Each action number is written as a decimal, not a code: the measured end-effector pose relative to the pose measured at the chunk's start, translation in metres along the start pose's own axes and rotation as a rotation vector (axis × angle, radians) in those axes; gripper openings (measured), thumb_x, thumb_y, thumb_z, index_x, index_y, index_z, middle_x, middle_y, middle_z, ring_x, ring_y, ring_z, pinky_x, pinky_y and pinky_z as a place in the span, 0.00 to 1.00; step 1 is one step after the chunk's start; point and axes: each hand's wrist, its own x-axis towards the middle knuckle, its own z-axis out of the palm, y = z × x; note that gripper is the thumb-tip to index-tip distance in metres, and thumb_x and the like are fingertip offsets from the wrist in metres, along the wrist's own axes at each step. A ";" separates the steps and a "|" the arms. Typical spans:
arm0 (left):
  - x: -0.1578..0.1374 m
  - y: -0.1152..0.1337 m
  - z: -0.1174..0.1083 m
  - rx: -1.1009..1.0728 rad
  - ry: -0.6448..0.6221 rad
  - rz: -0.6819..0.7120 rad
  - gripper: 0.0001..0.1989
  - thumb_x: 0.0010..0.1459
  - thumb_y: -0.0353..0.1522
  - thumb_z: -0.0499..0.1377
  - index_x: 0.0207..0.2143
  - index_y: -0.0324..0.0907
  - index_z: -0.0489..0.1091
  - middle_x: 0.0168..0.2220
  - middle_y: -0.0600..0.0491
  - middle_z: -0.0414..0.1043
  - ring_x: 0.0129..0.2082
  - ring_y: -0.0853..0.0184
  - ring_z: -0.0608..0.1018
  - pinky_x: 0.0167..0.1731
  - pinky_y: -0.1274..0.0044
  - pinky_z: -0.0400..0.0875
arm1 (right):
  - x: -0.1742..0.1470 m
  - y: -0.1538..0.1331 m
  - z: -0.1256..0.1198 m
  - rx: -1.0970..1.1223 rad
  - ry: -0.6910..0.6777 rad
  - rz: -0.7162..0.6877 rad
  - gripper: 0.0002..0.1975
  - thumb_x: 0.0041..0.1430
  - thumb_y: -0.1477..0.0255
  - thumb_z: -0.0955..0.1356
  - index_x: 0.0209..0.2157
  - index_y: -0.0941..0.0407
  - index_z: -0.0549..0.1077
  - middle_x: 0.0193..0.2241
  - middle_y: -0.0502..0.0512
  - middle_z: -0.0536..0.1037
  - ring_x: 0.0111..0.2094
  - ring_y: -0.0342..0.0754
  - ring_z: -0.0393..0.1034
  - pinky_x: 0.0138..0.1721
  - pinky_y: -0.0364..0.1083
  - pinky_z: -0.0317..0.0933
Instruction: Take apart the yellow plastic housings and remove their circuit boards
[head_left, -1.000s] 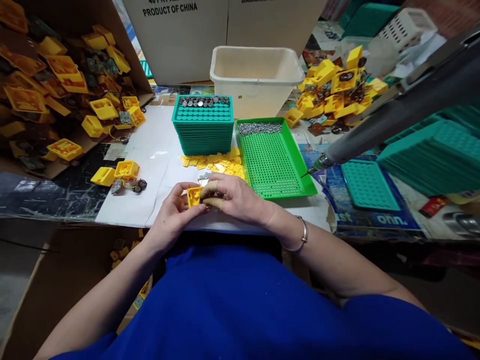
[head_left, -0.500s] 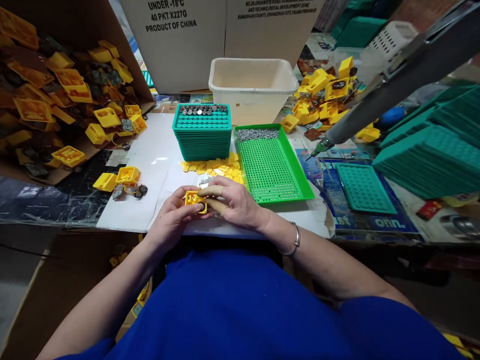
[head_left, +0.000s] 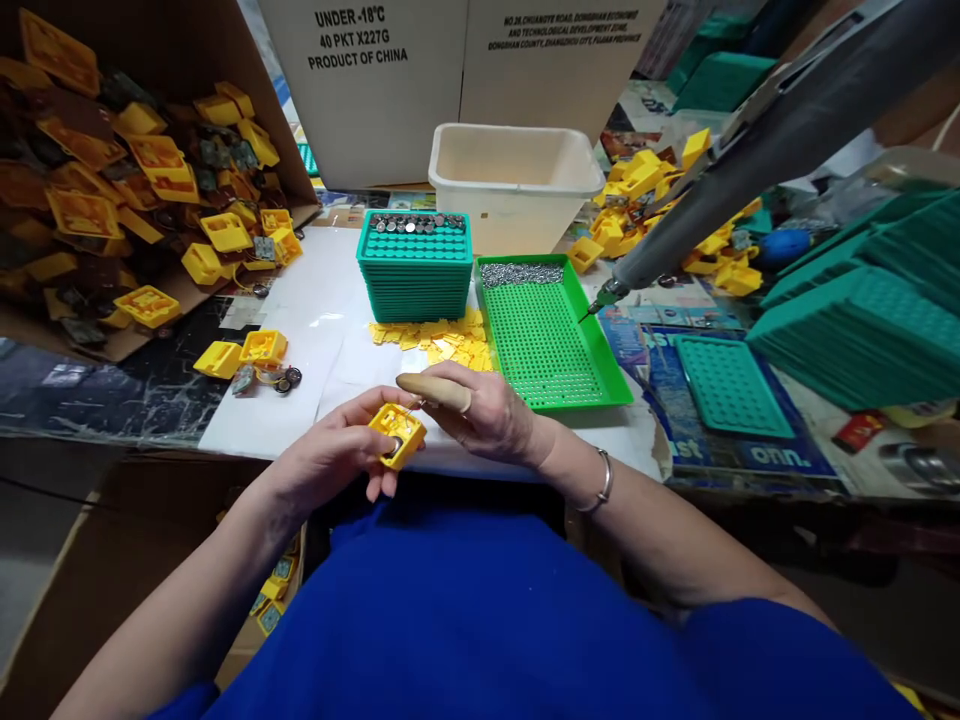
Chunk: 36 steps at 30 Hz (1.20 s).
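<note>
My left hand (head_left: 345, 440) grips a small open yellow plastic housing (head_left: 409, 432), its thumb pressed on a round, dark-rimmed part (head_left: 393, 447) in the near corner. Thin wires seem to run from the housing's far edge toward my right hand (head_left: 480, 410). That hand wears tan finger covers and is closed at the housing's right side; what it pinches is hidden. Behind both hands lies a pile of flat yellow pieces (head_left: 457, 345). To the left on the white sheet sit two yellow housings (head_left: 262, 347) with wired round parts and a circuit board.
A green tray (head_left: 619, 385) holds screws, with an electric screwdriver (head_left: 622, 280) hanging over it. Stacked teal trays (head_left: 416, 285) bear round metal parts. A white bin (head_left: 517, 210) stands behind. At left, a carton (head_left: 296, 150) is full of yellow housings; more teal trays (head_left: 862, 330) lean at right.
My left hand has tilted the housing and brought it slightly nearer. My right fingers have lifted from inside it to its right edge. The view has shifted a little, and the screwdriver appears farther left.
</note>
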 end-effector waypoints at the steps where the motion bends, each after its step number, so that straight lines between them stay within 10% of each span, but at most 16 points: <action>1: 0.000 -0.001 0.001 0.053 0.067 0.058 0.17 0.50 0.30 0.65 0.44 0.46 0.69 0.30 0.55 0.77 0.19 0.68 0.78 0.15 0.82 0.69 | 0.000 -0.002 -0.002 -0.009 -0.008 0.008 0.16 0.67 0.76 0.61 0.55 0.59 0.67 0.41 0.58 0.78 0.40 0.42 0.75 0.40 0.41 0.72; 7: 0.008 -0.009 0.010 0.161 0.326 0.281 0.18 0.48 0.32 0.70 0.42 0.42 0.70 0.35 0.55 0.76 0.33 0.68 0.79 0.33 0.77 0.78 | -0.002 -0.015 -0.004 -0.006 0.055 -0.010 0.10 0.64 0.75 0.65 0.46 0.57 0.73 0.36 0.56 0.79 0.37 0.41 0.75 0.36 0.39 0.71; 22: 0.014 -0.013 0.015 0.001 0.265 0.210 0.20 0.50 0.33 0.70 0.42 0.44 0.65 0.32 0.55 0.78 0.32 0.68 0.80 0.35 0.77 0.72 | 0.003 -0.028 -0.003 -0.261 0.057 -0.326 0.07 0.65 0.79 0.62 0.42 0.58 0.69 0.28 0.52 0.81 0.26 0.44 0.73 0.24 0.43 0.64; 36: 0.014 -0.023 0.011 0.104 0.298 0.335 0.14 0.56 0.32 0.65 0.45 0.44 0.70 0.39 0.53 0.77 0.39 0.67 0.79 0.41 0.77 0.72 | -0.009 -0.031 0.000 -0.116 0.050 -0.022 0.05 0.65 0.76 0.64 0.41 0.58 0.72 0.34 0.54 0.80 0.33 0.40 0.75 0.33 0.38 0.72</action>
